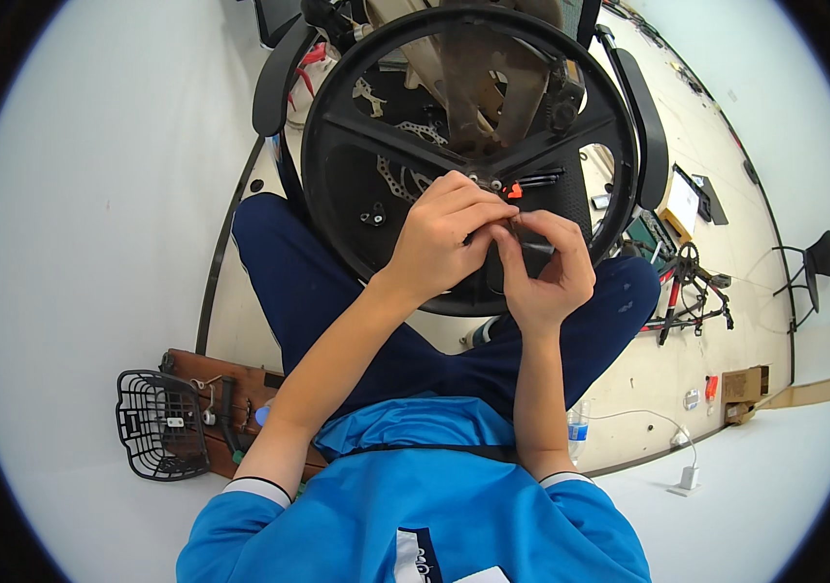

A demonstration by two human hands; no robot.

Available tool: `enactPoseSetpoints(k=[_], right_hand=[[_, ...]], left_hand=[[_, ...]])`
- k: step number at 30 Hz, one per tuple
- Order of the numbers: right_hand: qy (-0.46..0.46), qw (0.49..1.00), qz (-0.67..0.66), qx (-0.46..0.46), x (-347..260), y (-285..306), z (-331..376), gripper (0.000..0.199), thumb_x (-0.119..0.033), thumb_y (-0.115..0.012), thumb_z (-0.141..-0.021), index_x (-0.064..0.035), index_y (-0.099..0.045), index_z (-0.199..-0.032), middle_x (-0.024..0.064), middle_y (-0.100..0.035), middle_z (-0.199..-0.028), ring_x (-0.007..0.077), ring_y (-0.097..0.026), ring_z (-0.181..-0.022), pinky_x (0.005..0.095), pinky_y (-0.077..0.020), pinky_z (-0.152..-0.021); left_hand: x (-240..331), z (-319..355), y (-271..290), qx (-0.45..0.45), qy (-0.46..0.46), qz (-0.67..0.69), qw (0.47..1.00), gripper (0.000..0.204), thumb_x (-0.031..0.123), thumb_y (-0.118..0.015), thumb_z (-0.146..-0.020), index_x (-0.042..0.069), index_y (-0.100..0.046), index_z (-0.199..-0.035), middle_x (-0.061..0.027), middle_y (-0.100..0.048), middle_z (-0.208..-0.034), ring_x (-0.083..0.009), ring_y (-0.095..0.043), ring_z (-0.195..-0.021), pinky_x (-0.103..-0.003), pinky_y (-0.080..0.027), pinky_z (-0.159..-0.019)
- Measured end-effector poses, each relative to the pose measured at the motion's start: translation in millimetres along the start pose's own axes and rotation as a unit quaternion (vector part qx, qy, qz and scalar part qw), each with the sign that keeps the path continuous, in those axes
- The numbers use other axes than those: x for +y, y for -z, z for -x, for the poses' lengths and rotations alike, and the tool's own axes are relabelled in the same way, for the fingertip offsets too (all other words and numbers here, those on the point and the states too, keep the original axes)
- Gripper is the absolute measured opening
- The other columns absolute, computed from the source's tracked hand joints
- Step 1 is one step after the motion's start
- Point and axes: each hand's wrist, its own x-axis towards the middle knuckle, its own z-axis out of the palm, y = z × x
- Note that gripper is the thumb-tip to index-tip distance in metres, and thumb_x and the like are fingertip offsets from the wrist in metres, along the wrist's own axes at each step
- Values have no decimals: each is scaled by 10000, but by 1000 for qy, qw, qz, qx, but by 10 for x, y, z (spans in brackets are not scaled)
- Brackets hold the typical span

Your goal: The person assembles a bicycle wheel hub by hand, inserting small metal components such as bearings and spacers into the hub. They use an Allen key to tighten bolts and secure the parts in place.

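Note:
A large black spoked wheel lies in front of me at the level of my knees. Above its near part, my left hand and my right hand meet fingertip to fingertip. Both are closed in a pinch on something thin and dark, too small to name. Just beyond the fingertips, close to the wheel's hub, are a small orange-red piece and slim black rods. A small black part rests to the left of my left hand. Metal brake discs show between the spokes.
Black armrests of a chair flank the wheel. A red and black bicycle frame stands on the floor to the right, with a cardboard box farther off. A black wire basket sits at lower left. Near my right elbow is a water bottle.

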Motion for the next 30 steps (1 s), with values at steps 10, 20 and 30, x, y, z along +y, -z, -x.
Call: enactPoseSetpoints(k=[10, 20, 30], right_hand=[[28, 999, -26, 14, 80, -1, 104, 187, 136, -786, -743, 34, -720, -886, 141, -755, -869, 242, -750, -814, 318, -609, -784], [27, 1000, -2, 4, -6, -18, 11, 195, 109, -784, -780, 42, -744, -958, 151, -759, -889, 254, -750, -829, 308, -602, -794], [32, 998, -44, 14, 47, -64, 74, 192, 160, -807, -745, 47, -694, -852, 174, -751, -901, 231, -742, -855, 317, -598, -803]], left_hand=[[87, -10, 16, 29, 23, -13, 999, 279, -38, -764, -655, 53, -773, -918, -49, -745, -916, -241, -645, -842, -331, -545, -775], [-17, -22, 31, -16, -37, -50, 998, 260, 12, -783, -690, 53, -770, -947, -35, -747, -946, -234, -633, -890, -326, -521, -782], [27, 13, -11, 45, 2, 3, 999, 219, -1, -788, -655, 32, -756, -869, -56, -749, -883, -250, -648, -829, -331, -543, -728]])
